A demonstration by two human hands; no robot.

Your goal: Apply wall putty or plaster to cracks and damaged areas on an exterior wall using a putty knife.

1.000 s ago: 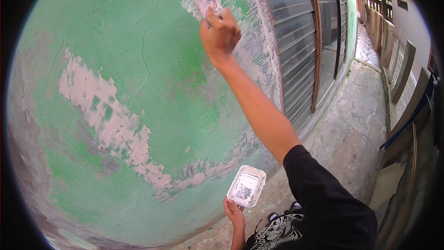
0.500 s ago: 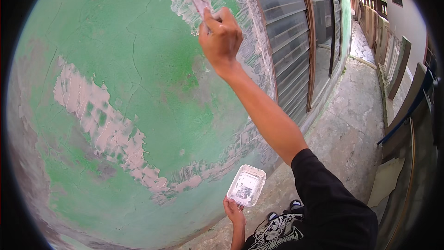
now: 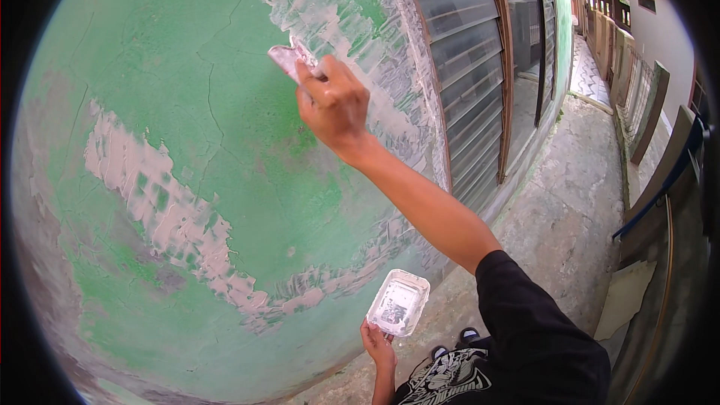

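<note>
My right hand [image 3: 334, 103] is closed round a putty knife [image 3: 289, 58] whose blade is smeared with pale filler. The blade is at the green wall [image 3: 247, 150], beside a pale pinkish filler patch [image 3: 319, 11] near the window; whether it touches the wall I cannot tell. Low down, my left hand [image 3: 377, 343] grips the near edge of a shallow white tray [image 3: 422, 286], tilted and coated with filler inside. Another thick filler band [image 3: 180, 217] slants down the wall at the left and joins a thinner smeared strip [image 3: 330, 283] toward the window.
A louvred glass window [image 3: 465, 67] with brown wooden frames stands to the right of the filler patch. Beyond it runs a narrow concrete path [image 3: 555, 172], with a fence [image 3: 634, 79] along its right side. Boards and poles [image 3: 660, 255] lean at the far right.
My right hand with the putty knife has moved down and to the left. More filler now shows spread along the upper patch. The left hand and tray stay nearly in place.
</note>
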